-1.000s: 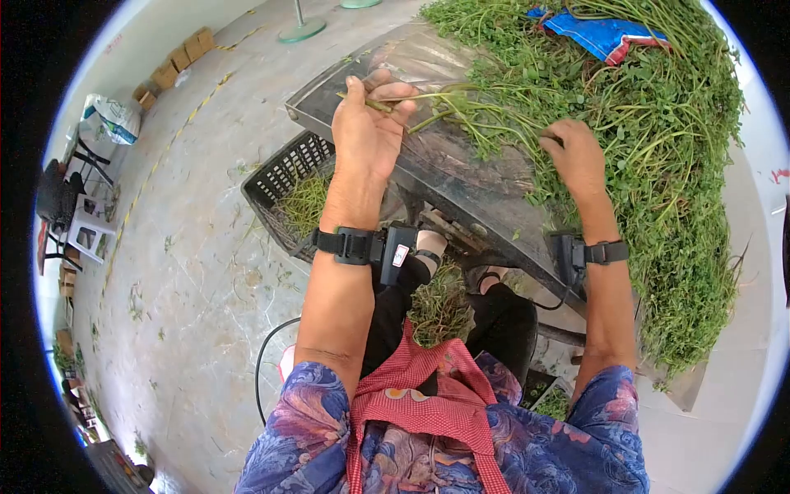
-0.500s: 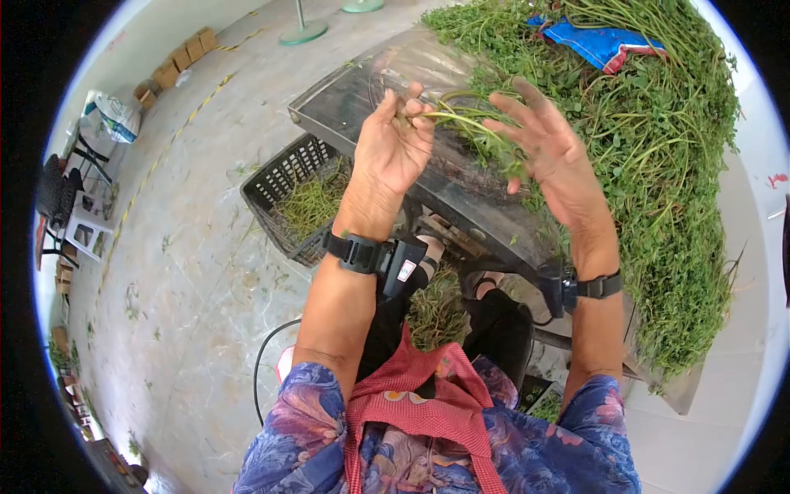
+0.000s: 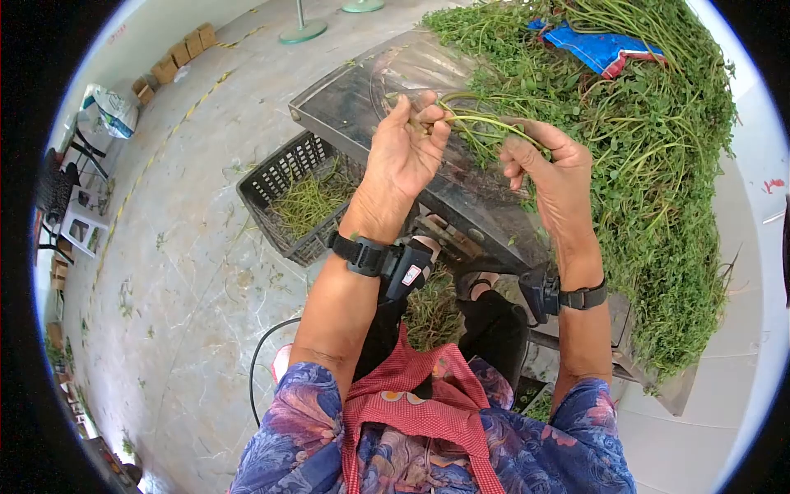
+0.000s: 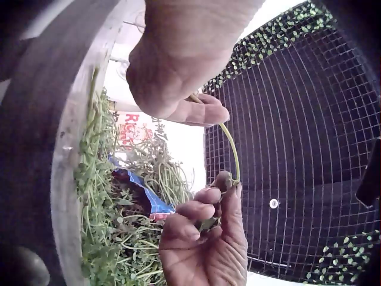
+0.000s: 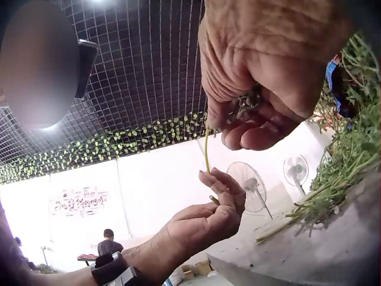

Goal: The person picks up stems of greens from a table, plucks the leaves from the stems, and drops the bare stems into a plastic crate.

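Note:
A thin green stem (image 3: pixel 491 121) bows between my two hands above the table. My left hand (image 3: pixel 405 156), palm up, pinches its cut end between thumb and fingers; the end pokes out past the fingers in the right wrist view. My right hand (image 3: pixel 559 173) pinches the other end between thumb and forefinger. Small leaves (image 5: pixel 247 104) show inside the curled fingers of that hand. Beside it lies a large heap of leafy green stalks (image 3: pixel 642 181) on the dark metal table (image 3: pixel 485 206).
Left of the table stands a black plastic crate (image 3: pixel 263 188) with loose stems in it. A blue and red bag (image 3: pixel 597 49) lies on the heap. Trimmings (image 3: pixel 436 317) are piled by my feet. Scattered scraps dot the floor (image 3: pixel 181 288).
My right hand has come away from the heap, opened, then closed on the far end of the stem. My left hand has moved right, still holding the stem.

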Demonstrator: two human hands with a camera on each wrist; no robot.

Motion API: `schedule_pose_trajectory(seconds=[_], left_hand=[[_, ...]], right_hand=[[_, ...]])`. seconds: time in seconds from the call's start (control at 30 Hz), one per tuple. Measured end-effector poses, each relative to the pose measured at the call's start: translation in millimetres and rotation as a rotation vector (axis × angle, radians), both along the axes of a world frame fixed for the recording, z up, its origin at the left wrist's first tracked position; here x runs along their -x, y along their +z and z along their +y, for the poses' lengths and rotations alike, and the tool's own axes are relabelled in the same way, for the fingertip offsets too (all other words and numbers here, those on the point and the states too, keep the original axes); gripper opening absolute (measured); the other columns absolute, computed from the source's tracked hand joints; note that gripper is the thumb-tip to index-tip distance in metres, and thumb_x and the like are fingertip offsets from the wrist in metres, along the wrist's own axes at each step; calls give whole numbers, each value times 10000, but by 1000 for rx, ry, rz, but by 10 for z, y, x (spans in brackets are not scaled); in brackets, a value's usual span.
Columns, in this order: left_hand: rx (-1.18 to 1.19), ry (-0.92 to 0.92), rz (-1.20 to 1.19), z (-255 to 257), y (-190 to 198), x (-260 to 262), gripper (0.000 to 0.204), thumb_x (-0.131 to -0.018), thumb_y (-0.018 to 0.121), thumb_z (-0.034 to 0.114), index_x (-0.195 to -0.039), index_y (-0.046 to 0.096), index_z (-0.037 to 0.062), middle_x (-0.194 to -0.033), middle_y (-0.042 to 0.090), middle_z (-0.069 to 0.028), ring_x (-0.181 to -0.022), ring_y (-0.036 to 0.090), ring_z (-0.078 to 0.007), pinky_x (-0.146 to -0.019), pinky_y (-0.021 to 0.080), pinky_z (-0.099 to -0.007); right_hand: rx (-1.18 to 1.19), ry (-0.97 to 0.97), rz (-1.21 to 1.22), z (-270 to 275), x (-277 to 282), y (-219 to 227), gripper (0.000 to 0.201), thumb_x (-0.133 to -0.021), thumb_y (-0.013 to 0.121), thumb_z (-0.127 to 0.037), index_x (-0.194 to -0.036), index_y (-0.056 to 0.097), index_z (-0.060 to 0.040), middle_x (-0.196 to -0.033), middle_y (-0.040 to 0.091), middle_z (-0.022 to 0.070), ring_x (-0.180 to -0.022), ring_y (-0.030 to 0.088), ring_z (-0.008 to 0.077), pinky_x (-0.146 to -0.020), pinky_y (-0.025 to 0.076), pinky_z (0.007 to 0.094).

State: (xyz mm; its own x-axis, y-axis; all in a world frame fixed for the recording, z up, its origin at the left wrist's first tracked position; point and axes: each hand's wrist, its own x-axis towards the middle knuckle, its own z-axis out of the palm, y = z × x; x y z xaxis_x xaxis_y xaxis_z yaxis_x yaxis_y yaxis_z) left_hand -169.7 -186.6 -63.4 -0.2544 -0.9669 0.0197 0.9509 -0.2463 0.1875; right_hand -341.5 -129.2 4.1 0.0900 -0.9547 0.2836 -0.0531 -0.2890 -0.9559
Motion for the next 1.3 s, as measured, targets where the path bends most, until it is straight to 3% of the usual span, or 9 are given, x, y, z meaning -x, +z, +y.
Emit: schedule_pose_trajectory(seconds=[0.33,0.5,0.63,0.83,0.9,0.93,1.03,1.1,1.3], left_hand=[[101,123,-194,49,7,39,361,-975,379,304,-1038,499,-31,-719,587,-81,-722,605,-200,-611,561,-241],[23,193,-298,40,30,24,381,-982,346,317,-1038,491,-31,-726,591,-86,-712,609,-218,-631,562,-271],[19,197,-337,58,40,25,389,-985,333,318,-1034,490,-34,-733,596,-91,-711,610,-220,-635,560,-274],[114,304,-441,103,142,93,420,-993,273,326,-999,442,-59,-715,612,-175,-656,630,-258,-603,556,-317],[269,437,-699,187,172,188,436,-989,282,349,-981,440,-57,-669,613,-179,-594,630,-252,-549,550,-318],[268,434,-699,192,182,227,436,-989,282,349,-981,440,-57,-669,613,-179,-594,630,-252,-549,550,-318],[354,563,-690,188,212,233,446,-985,291,371,-965,440,-49,-639,610,-176,-548,625,-244,-519,544,-321],[327,594,-645,194,240,181,429,-984,294,363,-958,439,-40,-624,601,-164,-540,618,-240,-505,536,-322],[224,618,-563,54,144,-192,431,-995,273,336,-1005,458,-54,-561,540,-100,-560,579,-255,-537,501,-338]], right_hand=[[258,-393,593,-226,170,-173,155,-797,654,-95,-869,662,42,-793,645,57,-602,554,75,-480,434,202],[-242,193,-279,-86,85,-13,220,-818,617,-61,-1015,617,37,-1074,596,122,-655,592,131,-481,444,196],[-253,224,-288,-97,156,0,262,-834,592,-50,-1081,579,37,-987,626,102,-649,607,145,-474,447,198],[-199,-144,428,-215,190,-89,191,-856,586,-143,-978,666,-19,-736,645,48,-645,623,152,-466,440,227],[770,-397,989,-431,257,-349,181,-850,596,-187,-891,691,-39,-686,619,22,-589,584,100,-455,411,206],[767,-398,990,-433,230,-330,181,-850,596,-187,-891,691,-39,-686,619,22,-589,584,100,-455,411,206],[377,-490,759,-501,144,-240,169,-846,597,-183,-854,677,-35,-660,589,-1,-547,532,60,-457,390,199],[-61,-412,72,-557,170,-180,159,-843,602,-176,-869,672,-35,-643,573,-2,-527,508,53,-470,378,204],[-148,25,354,-256,55,-89,209,-842,611,-155,-991,664,-18,-641,575,13,-530,489,54,-492,379,207]])
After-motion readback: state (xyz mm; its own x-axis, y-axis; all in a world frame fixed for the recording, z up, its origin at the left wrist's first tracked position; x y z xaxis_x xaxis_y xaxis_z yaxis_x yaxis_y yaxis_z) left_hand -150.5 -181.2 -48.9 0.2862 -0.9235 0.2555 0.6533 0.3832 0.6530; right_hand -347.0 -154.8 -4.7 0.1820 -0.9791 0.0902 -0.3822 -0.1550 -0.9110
